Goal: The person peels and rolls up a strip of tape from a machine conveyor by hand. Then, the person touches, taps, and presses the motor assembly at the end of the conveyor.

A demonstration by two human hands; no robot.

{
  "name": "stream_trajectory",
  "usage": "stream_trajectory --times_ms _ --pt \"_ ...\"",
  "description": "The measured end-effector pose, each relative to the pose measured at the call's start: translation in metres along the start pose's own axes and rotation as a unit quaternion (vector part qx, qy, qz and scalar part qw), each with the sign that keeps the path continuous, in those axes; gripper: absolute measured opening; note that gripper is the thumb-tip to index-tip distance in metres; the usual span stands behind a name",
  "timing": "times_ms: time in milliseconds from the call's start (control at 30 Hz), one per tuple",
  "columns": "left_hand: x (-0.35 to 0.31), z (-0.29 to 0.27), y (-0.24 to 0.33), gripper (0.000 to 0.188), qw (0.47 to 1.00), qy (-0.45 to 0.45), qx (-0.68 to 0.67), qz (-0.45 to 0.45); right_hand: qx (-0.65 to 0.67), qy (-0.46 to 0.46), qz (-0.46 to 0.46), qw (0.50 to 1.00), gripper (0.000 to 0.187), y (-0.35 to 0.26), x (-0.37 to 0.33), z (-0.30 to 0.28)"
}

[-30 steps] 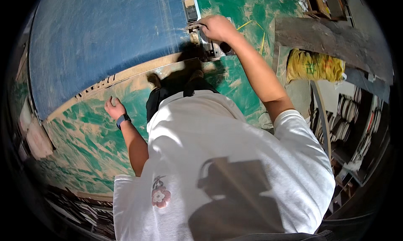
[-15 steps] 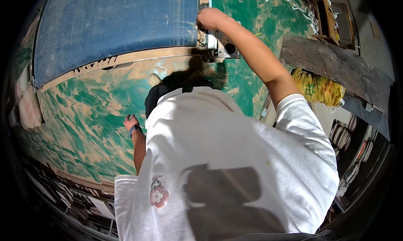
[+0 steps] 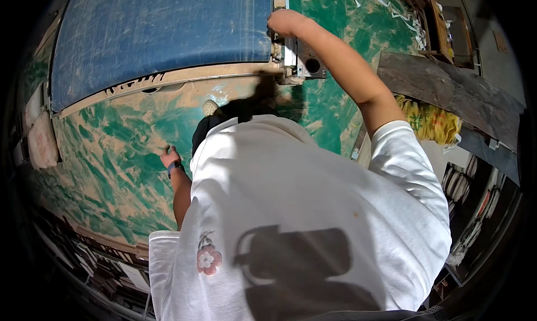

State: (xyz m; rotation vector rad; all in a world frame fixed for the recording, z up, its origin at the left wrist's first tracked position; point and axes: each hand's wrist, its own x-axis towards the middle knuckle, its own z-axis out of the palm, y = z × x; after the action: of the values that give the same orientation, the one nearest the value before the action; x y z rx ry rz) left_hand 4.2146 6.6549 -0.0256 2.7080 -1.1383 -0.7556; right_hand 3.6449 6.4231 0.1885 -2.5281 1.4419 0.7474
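My right arm reaches forward, and my right hand point(image 3: 286, 23) is closed at the right edge of a wide blue belt point(image 3: 168, 33), against the side frame point(image 3: 290, 50) of the machine. Its fingers curl down out of sight, so whatever they grip is hidden. Just nearer than this hand is a metal bracket with a round dark hole point(image 3: 311, 66). My left hand point(image 3: 170, 156), with a dark band on the wrist, hangs low at my left side above the floor. Its fingers are loosely bent and apart, with nothing in them.
Pale dust streaks the green floor point(image 3: 120, 153). A dark board point(image 3: 447, 86) lies to the right, above yellow printed bags point(image 3: 429, 121). Wooden furniture point(image 3: 439, 30) stands at the far right, a pale sack point(image 3: 42, 141) at the left. My shoe point(image 3: 210, 108) is near the belt's front edge.
The view has shifted slightly, moving the belt a little to the right in the picture. My right hand stays at the belt's edge; my left hand has swung slightly left and forward.
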Motion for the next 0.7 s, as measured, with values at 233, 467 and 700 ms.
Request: stream_trajectory --times_ms 233,467,700 --pt "0.010 0.001 -0.016 0.037 1.000 -0.028 0.006 0.014 0.024 0.035 0.066 0.997 0.018 0.003 0.000 0.011" --pt "0.025 0.014 -0.050 0.037 0.993 -0.107 -0.015 -0.039 0.048 0.006 0.044 0.998 0.017 0.000 -0.008 -0.017" --pt "0.021 0.004 -0.023 0.037 0.996 -0.087 -0.022 0.019 0.013 0.000 0.028 1.000 0.014 -0.008 0.008 0.008"
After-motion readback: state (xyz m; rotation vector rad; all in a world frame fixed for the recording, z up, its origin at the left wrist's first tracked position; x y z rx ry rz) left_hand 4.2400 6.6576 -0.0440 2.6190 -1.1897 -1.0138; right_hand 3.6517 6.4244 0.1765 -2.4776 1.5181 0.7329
